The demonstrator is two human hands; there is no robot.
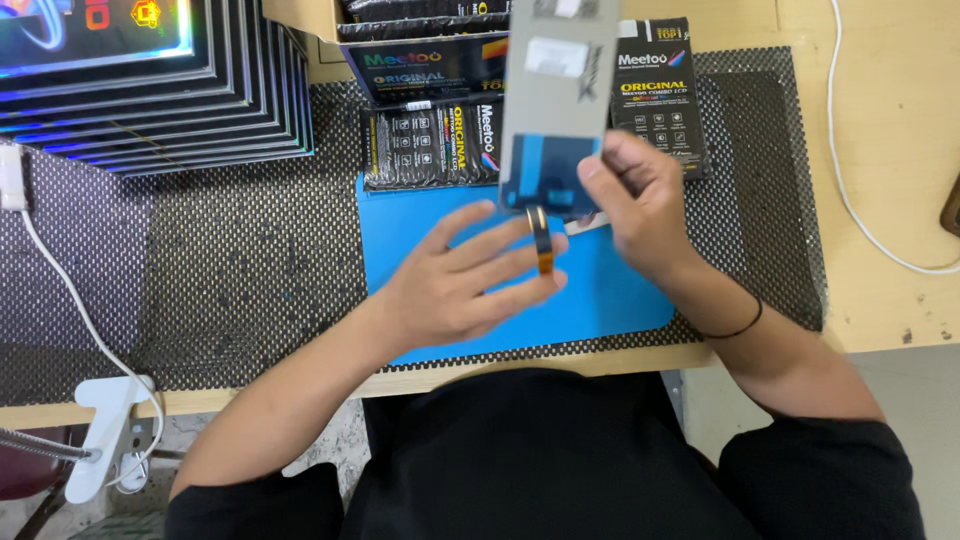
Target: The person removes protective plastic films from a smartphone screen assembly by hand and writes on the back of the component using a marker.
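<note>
My right hand (640, 205) grips the lower edge of a flat grey phone screen panel (557, 90), holding it up over the blue work mat (610, 290). A short orange and black flex cable (541, 240) hangs from the panel's bottom edge. My left hand (460, 285) is spread flat below the panel, fingers apart, with the fingertips reaching the hanging cable. Whether the fingers touch the cable is unclear.
Black product boxes (430, 145) lie behind the mat, more of them to the right (660, 95). A stack of glossy dark boxes (150, 90) fills the far left. A white cable (80, 300) runs to a clamp (105, 430) at the table's front left edge. Black mesh matting (230, 260) covers the table.
</note>
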